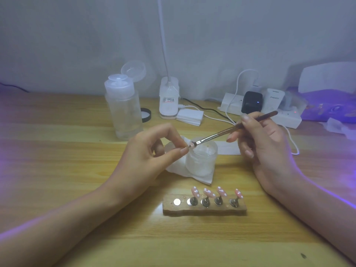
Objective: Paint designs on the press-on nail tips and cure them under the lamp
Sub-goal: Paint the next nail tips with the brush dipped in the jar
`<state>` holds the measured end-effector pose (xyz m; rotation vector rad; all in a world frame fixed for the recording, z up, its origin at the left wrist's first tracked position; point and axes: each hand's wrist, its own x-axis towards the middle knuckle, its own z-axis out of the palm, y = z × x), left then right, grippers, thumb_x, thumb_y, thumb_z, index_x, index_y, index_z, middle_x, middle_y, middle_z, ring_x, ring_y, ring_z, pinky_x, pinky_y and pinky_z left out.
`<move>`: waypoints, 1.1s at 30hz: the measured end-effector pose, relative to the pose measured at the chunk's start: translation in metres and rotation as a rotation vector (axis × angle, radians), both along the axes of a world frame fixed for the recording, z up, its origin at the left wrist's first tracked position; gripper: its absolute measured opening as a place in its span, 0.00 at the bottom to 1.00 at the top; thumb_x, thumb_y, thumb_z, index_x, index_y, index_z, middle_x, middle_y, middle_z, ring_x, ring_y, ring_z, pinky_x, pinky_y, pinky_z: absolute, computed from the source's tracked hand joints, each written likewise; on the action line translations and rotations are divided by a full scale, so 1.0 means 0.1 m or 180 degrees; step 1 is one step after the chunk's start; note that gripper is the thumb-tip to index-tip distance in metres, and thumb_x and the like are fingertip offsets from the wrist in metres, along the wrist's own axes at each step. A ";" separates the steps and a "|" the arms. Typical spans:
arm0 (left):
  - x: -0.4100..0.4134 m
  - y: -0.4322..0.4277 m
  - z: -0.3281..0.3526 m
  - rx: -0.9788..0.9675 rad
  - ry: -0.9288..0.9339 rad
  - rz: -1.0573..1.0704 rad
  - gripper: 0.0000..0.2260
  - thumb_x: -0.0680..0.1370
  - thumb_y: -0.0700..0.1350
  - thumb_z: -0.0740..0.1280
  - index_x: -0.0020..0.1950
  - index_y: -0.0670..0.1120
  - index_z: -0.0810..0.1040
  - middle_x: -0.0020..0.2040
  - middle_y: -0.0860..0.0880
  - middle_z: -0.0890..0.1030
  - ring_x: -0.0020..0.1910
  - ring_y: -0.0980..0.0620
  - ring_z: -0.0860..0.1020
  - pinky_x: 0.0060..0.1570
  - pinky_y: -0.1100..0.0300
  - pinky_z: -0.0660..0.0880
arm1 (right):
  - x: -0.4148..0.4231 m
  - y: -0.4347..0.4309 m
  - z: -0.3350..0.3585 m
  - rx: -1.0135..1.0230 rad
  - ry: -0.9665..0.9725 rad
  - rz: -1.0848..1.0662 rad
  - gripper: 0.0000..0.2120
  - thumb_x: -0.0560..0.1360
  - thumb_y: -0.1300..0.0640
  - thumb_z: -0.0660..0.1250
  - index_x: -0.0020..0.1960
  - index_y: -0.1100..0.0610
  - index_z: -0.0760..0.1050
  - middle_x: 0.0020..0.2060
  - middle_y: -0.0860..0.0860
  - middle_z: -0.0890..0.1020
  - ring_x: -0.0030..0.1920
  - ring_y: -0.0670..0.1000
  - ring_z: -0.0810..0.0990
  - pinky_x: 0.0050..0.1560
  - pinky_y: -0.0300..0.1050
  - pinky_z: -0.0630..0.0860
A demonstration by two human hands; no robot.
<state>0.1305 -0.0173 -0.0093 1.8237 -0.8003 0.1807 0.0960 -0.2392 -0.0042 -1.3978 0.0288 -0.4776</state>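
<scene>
My left hand (152, 151) pinches a small nail tip (190, 146) on its stand between thumb and forefinger, held above a frosted jar (202, 160). My right hand (264, 143) grips a brown brush (231, 130), whose bristles touch that nail tip. Near the table's front sits a wooden holder (204, 208) carrying several pink nail tips (219, 191) with white dots on metal stands; its leftmost magnet is bare. The curing lamp (327, 93) glows violet at the far right.
A white tissue (200, 177) lies under the jar. Behind stand a clear pump bottle (123, 106), a white desk lamp base (168, 99), a black lid (146, 115), and a power strip (260, 108) with plugs and cables. The wooden table (77, 132) meets a grey wall.
</scene>
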 end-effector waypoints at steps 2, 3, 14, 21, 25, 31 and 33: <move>0.00 0.00 0.00 0.0029 -0.0015 0.0018 0.07 0.76 0.41 0.74 0.40 0.46 0.79 0.24 0.63 0.69 0.25 0.60 0.63 0.30 0.74 0.61 | 0.00 -0.02 0.00 0.0111 0.0002 -0.0076 0.08 0.81 0.56 0.63 0.43 0.53 0.71 0.31 0.53 0.83 0.21 0.46 0.61 0.24 0.33 0.63; -0.01 0.00 0.00 0.0039 -0.0021 0.0023 0.07 0.76 0.41 0.74 0.40 0.45 0.79 0.25 0.64 0.70 0.25 0.60 0.64 0.30 0.74 0.61 | 0.00 -0.02 0.01 0.0146 -0.0050 -0.0034 0.08 0.81 0.55 0.63 0.43 0.52 0.71 0.31 0.53 0.83 0.21 0.46 0.62 0.24 0.33 0.63; -0.03 0.00 0.02 0.0040 0.0173 0.0055 0.07 0.75 0.40 0.74 0.39 0.45 0.79 0.23 0.64 0.72 0.22 0.61 0.65 0.27 0.75 0.60 | -0.01 -0.01 0.01 0.0115 -0.0164 0.0096 0.07 0.80 0.54 0.64 0.43 0.52 0.71 0.31 0.53 0.83 0.21 0.45 0.62 0.24 0.33 0.63; -0.07 -0.01 0.05 -0.0084 0.0462 0.0062 0.06 0.73 0.41 0.75 0.39 0.43 0.80 0.22 0.64 0.72 0.20 0.61 0.64 0.24 0.76 0.60 | -0.02 -0.02 0.01 0.0107 -0.0079 -0.0041 0.08 0.81 0.56 0.63 0.44 0.53 0.70 0.30 0.53 0.83 0.21 0.45 0.62 0.25 0.33 0.62; -0.07 -0.02 0.07 -0.0131 0.0572 0.0043 0.06 0.71 0.42 0.76 0.38 0.44 0.80 0.22 0.63 0.72 0.20 0.61 0.64 0.24 0.76 0.60 | -0.02 0.00 0.01 -0.0027 -0.0143 0.0147 0.08 0.81 0.55 0.63 0.43 0.53 0.71 0.31 0.53 0.83 0.21 0.45 0.63 0.25 0.33 0.63; -0.09 -0.03 0.09 -0.0197 0.0658 0.0042 0.07 0.70 0.44 0.76 0.37 0.44 0.80 0.22 0.62 0.72 0.20 0.61 0.64 0.23 0.75 0.60 | -0.01 -0.01 0.01 0.0089 -0.0088 0.0037 0.08 0.82 0.55 0.63 0.43 0.52 0.71 0.31 0.52 0.83 0.21 0.45 0.64 0.25 0.35 0.62; -0.09 -0.03 0.10 -0.0231 0.0672 0.0044 0.08 0.68 0.48 0.75 0.37 0.45 0.80 0.22 0.62 0.72 0.21 0.61 0.63 0.23 0.75 0.60 | -0.01 0.00 0.01 -0.0017 -0.0117 0.0108 0.08 0.82 0.55 0.62 0.44 0.52 0.71 0.31 0.52 0.83 0.22 0.45 0.65 0.25 0.35 0.62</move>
